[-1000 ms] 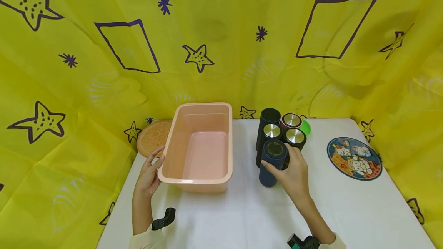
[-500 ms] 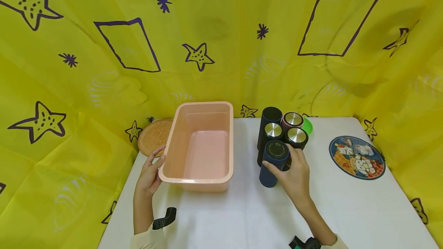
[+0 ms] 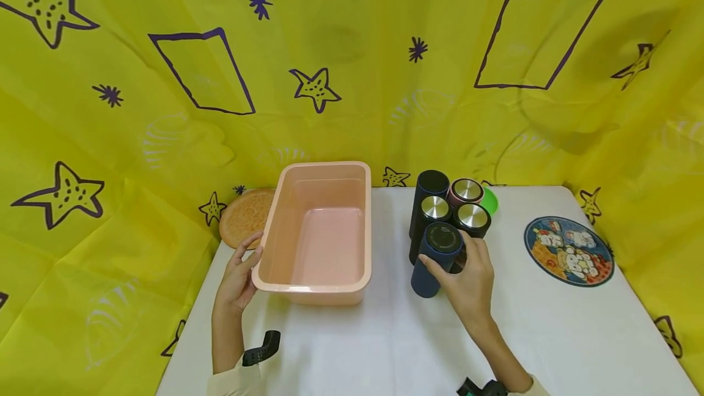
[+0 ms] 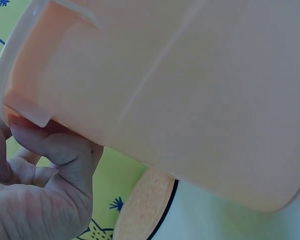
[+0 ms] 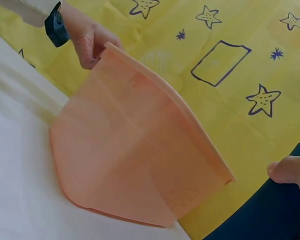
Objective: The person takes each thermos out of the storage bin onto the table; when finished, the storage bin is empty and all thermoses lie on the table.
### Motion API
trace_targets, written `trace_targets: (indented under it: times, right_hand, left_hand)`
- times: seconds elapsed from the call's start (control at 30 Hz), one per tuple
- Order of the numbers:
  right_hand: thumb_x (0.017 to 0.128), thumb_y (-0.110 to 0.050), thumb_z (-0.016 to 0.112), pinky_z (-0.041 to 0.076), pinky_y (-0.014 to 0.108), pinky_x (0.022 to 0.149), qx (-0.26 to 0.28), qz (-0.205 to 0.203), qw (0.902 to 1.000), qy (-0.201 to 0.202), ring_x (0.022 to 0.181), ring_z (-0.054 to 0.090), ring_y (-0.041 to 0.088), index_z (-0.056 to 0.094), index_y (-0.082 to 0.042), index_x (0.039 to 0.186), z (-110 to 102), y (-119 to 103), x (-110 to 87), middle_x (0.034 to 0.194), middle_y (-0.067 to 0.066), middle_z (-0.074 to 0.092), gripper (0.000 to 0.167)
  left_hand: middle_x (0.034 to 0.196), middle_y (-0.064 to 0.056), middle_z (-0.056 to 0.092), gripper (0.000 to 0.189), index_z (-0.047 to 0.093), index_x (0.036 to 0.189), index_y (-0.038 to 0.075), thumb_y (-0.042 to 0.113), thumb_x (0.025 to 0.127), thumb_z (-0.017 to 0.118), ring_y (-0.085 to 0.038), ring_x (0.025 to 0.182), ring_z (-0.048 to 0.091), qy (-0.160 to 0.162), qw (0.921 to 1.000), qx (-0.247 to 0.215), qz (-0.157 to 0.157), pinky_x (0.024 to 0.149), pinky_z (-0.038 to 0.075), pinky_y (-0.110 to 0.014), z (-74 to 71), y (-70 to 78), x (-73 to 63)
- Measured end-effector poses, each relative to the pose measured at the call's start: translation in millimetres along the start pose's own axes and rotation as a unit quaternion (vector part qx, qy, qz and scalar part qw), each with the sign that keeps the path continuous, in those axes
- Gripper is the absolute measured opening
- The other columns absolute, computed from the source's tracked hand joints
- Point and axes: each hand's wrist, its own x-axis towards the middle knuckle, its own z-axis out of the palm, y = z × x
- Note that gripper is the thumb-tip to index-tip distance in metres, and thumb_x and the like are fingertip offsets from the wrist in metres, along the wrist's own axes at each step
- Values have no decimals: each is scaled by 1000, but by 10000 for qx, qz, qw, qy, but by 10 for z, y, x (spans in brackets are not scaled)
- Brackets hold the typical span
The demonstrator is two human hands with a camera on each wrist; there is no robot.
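My left hand (image 3: 236, 280) grips the left rim of a peach plastic tub (image 3: 311, 289). In the left wrist view the thumb and fingers (image 4: 70, 150) sit at the rim, against the tub's outer wall (image 4: 180, 90). Nothing lies inside the tub. My right hand (image 3: 473, 277) holds a navy blue bottle (image 3: 426, 280) near its top, thumb on the near side; its far fingers are partly hidden. The bottle leans slightly right, close in front of several dark bottles. At the right wrist view's edge, the thumb (image 5: 290, 170) presses the navy bottle (image 5: 265, 212).
Behind the held bottle stand a tall dark bottle (image 3: 431, 182) and bottles with silver lids, one silver lid (image 3: 472, 216) near the right hand. A green round item (image 3: 489, 200) shows behind them. A patterned round mat (image 3: 569, 252) lies right, an orange-brown disc (image 3: 244, 219) left. Yellow cloth (image 3: 352, 127) surrounds the table.
The navy bottle's top has tipped slightly to the right in my right hand. My left hand and the tub have stayed in place; the head view has shifted a little.
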Motion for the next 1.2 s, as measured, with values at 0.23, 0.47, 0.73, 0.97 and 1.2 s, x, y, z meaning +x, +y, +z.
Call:
trace_targets:
  times: [0.23,0.47,0.73,0.97,1.2]
  right_hand:
    - [59,-15,95,36,0,77,-220,70,9997,-83,89,54,17,58,5,125,11,-15,-21,106,17,54,79]
    - [58,-21,96,34,-2,75,-535,107,9983,-212,87,59,22,55,2,130,0,0,-47,111,17,55,85]
    - [58,-16,96,34,-5,80,-345,131,9990,-247,95,62,27,53,3,131,-13,-3,-68,114,19,55,87]
    - [59,-14,95,38,-3,81,-281,196,9990,-275,97,62,27,52,2,132,-18,-8,-75,115,20,55,87]
    - [60,-14,94,42,0,80,-321,149,9986,-381,94,64,27,51,2,133,-40,12,-84,116,19,55,86]
  left_hand:
    - [102,1,70,38,42,140,15,10,103,47,-11,83,69,11,10000,-30,17,67,58,-27,-8,-7,6]
    - [101,1,70,35,46,137,17,11,102,48,-11,83,69,25,10000,-36,59,66,58,-26,-10,-3,11]
    - [103,0,69,35,45,138,16,10,103,48,-11,83,69,-7,10000,-78,41,66,58,-26,-10,-16,9]
    - [103,0,69,35,46,137,17,11,102,49,-11,83,69,-18,9999,-97,24,67,58,-27,-5,0,14]
    - [105,1,67,38,44,139,17,12,102,51,-12,85,69,41,10000,-41,-47,69,59,-29,-7,4,18]
